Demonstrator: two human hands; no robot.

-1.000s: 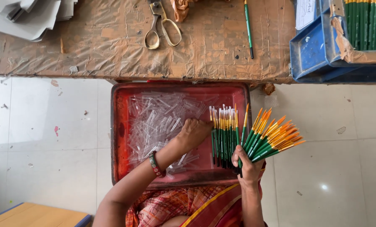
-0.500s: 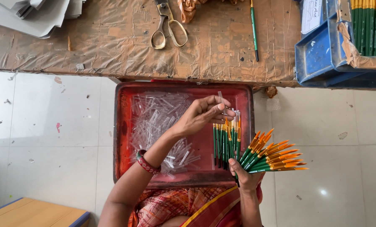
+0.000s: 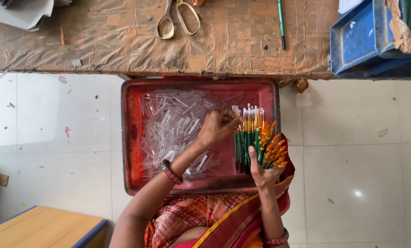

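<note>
My right hand (image 3: 262,171) grips a bundle of thin paintbrushes (image 3: 252,138) with green handles and orange ends. Some stand upright and others fan out to the right. My left hand (image 3: 218,127), with a beaded bangle at the wrist, has its fingers pinched at the white-tipped top of the bundle's left side, apparently on a small clear cap. Both hands are over a red tray (image 3: 128,138) resting on my lap. A heap of clear plastic caps (image 3: 168,124) fills the tray's left and middle.
A paper-covered table (image 3: 99,46) runs across the top, with scissors (image 3: 178,18), one green brush (image 3: 281,23) and grey sheets (image 3: 21,11) on it. Blue trays (image 3: 361,41) holding more brushes sit at the top right. A wooden board (image 3: 40,227) lies at the bottom left on the tiled floor.
My left hand rose from the caps in the tray and now pinches at the brush tips. The fanned brushes in my right hand have drawn closer together.
</note>
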